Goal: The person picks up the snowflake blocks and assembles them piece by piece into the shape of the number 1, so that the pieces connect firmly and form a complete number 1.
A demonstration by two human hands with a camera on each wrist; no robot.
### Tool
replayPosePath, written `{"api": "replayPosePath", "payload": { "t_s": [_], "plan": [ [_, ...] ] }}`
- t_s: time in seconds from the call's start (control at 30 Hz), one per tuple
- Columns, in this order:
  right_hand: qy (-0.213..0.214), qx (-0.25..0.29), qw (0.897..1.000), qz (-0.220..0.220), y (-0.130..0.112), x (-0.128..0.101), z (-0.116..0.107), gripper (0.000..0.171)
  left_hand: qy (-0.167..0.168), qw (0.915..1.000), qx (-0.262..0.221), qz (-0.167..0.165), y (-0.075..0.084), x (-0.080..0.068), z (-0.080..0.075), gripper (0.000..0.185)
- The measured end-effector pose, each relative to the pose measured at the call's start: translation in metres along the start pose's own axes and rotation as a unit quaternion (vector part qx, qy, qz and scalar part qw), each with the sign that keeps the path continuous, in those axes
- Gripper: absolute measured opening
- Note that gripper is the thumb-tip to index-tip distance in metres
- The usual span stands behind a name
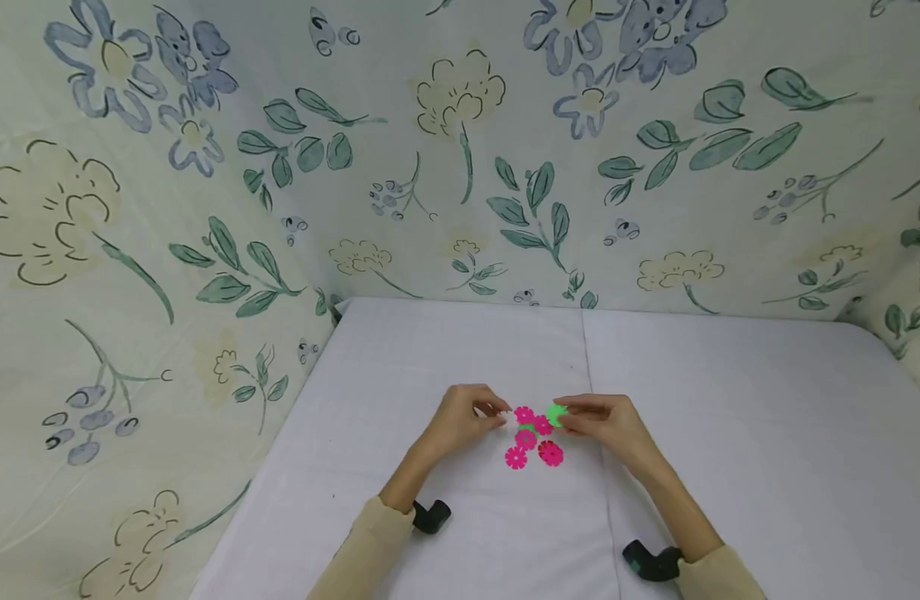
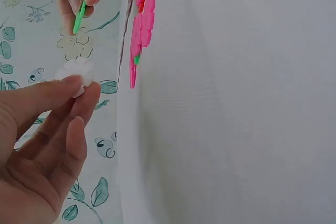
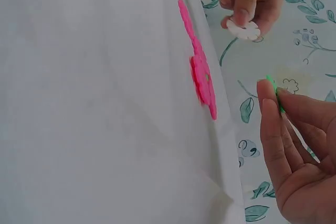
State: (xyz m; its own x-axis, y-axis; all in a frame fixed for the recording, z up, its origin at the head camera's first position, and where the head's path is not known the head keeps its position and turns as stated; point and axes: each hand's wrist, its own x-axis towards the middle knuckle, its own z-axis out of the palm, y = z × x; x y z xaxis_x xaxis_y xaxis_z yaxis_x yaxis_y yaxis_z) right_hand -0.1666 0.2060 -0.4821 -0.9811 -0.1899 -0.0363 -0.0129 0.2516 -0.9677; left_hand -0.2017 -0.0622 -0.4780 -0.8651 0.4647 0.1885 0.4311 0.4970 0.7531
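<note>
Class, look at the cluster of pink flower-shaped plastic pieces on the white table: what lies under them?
A small green piece peeks out beneath the pink flower-shaped plastic pieces, which lie on the white table. How far that green piece extends is hidden by the pink ones covering it.

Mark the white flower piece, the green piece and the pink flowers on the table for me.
white flower piece (image 3: 243, 30): right wrist view, middle of its disc, under the left hand's thumb.
green piece (image 2: 79, 17): left wrist view, middle of its edge, pinched by the right hand.
pink flowers (image 1: 533, 437): head view, middle of the cluster.
</note>
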Motion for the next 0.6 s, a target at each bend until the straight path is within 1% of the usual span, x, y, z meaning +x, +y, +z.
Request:
{"api": "replayPosePath", "payload": {
  "t_s": [0.07,0.13,0.23,0.37,0.47,0.6],
  "plan": [
    [0.005,0.001,1.0,0.001,-0.001,0.0,0.005,0.039,0.023,0.9995,0.005,0.022,0.002,0.001,0.0,0.011],
    [0.009,0.001,1.0,0.002,-0.004,0.0,0.009,0.039,0.046,0.9983,0.005,0.036,0.004,0.003,0.0,0.01],
    [0.014,0.002,1.0,-0.006,-0.009,-0.001,0.016,0.039,0.07,0.9962,-0.011,0.051,0.007,0.004,-0.001,0.009],
    [0.022,0.009,0.999,-0.029,-0.017,-0.001,0.024,0.036,0.091,0.9917,-0.048,0.077,0.011,0.005,-0.001,0.009],
    [0.038,0.01,0.998,-0.04,-0.02,-0.002,0.027,0.034,0.099,0.9873,-0.079,0.095,0.013,0.005,0.0,0.009],
    [0.062,0.013,0.997,-0.045,-0.025,-0.003,0.03,0.032,0.103,0.9845,-0.098,0.103,0.017,0.005,0.0,0.009]
  ]
}}
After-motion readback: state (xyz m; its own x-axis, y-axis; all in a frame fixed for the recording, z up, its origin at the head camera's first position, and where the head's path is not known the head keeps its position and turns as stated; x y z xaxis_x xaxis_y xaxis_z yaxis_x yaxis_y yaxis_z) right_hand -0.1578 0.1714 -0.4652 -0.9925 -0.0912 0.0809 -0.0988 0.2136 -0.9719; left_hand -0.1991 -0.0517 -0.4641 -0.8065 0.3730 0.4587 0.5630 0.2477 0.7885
